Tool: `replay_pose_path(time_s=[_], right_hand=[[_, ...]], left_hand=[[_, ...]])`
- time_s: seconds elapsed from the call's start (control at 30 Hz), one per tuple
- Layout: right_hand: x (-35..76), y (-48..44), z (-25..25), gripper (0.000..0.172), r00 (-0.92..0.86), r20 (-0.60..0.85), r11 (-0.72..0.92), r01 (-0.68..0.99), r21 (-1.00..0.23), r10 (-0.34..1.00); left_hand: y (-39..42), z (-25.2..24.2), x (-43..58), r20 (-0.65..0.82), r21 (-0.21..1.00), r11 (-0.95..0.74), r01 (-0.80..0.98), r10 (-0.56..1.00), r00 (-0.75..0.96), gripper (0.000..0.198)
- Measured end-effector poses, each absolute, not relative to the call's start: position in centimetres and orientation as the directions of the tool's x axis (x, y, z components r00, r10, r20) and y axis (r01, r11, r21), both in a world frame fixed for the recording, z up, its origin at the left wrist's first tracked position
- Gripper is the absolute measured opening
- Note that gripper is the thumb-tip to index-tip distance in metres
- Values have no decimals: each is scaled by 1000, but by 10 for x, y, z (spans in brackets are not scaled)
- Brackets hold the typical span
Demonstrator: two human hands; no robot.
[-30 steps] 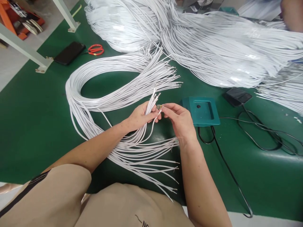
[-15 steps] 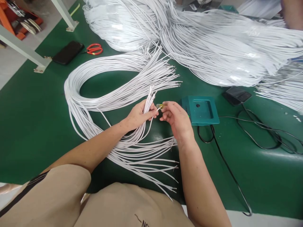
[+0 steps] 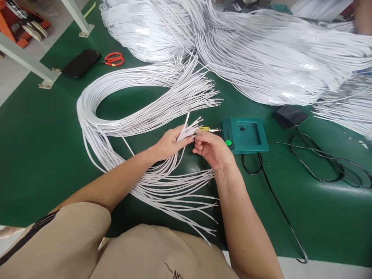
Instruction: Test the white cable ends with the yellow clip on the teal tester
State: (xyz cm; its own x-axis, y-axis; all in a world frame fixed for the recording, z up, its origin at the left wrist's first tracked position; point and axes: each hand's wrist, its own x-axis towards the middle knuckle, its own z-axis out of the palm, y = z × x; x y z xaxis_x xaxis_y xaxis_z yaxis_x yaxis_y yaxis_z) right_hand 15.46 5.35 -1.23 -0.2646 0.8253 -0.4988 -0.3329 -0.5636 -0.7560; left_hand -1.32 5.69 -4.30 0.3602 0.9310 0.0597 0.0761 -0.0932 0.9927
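My left hand (image 3: 171, 143) is wrapped round a bunch of white cables (image 3: 187, 131), whose stripped ends point up and to the right. Close beside it, my right hand (image 3: 213, 147) has thumb and forefinger pinched at the end of one white cable at the bunch's edge. Just above those fingers, a yellow tip (image 3: 205, 128) on a thin metal shaft juts left from a small teal machine (image 3: 250, 151) with a green button (image 3: 229, 143). Below my hands, more loose cable ends (image 3: 200, 199) fan out over the green table mat (image 3: 319, 217).
A looped cable bundle (image 3: 87, 100) lies left of my hands. Big heaps of white cable (image 3: 261, 58) fill the back. A black phone (image 3: 81, 63), red-handled scissors (image 3: 114, 59), a black pedal-like block (image 3: 290, 116) and black cords (image 3: 279, 213) lie around. Another person's arm (image 3: 363, 17) shows at top right.
The cable ends in my left hand have tipped over to the right. My right hand has shifted slightly left and down, so the yellow tip and the green button now show more.
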Motion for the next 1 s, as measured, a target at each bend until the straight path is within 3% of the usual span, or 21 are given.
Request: replay_pose_path(time_s=[0.1,0.23,0.4,0.47,0.57,0.63,0.73,0.87,1.0], right_hand=[[154,53,-10,11,-230,-499,-549,-294,-783,835],[152,52,-10,22,-90,-372,-383,-205,-901,924],[147,48,-19,12,-39,-79,-71,176,-982,996],[145,46,-22,14,-33,96,101,412,-906,995],[145,43,-20,26,-165,337,338,754,-563,927],[149,45,-15,27,-268,386,402,856,-326,883],[161,55,-10,22,-309,398,392,909,-145,864],[178,69,-5,19,-374,272,409,909,-83,887],[174,73,1,19,-310,293,389,881,-269,905]], left_hand=[[57,-44,-14,-18,997,-13,80,928,372,39],[57,-42,-14,-85,996,76,38,924,373,38],[57,-37,-11,-120,976,181,-117,908,402,40],[57,-34,-9,-171,925,294,-242,888,426,42],[58,-31,-8,-279,827,447,-341,853,441,45],[60,-32,-9,-311,818,460,-345,859,406,47],[63,-36,-10,-305,869,401,-289,895,325,51],[65,-41,-10,-283,924,338,-177,919,276,53],[64,-40,-9,-241,957,271,-98,939,243,53]])
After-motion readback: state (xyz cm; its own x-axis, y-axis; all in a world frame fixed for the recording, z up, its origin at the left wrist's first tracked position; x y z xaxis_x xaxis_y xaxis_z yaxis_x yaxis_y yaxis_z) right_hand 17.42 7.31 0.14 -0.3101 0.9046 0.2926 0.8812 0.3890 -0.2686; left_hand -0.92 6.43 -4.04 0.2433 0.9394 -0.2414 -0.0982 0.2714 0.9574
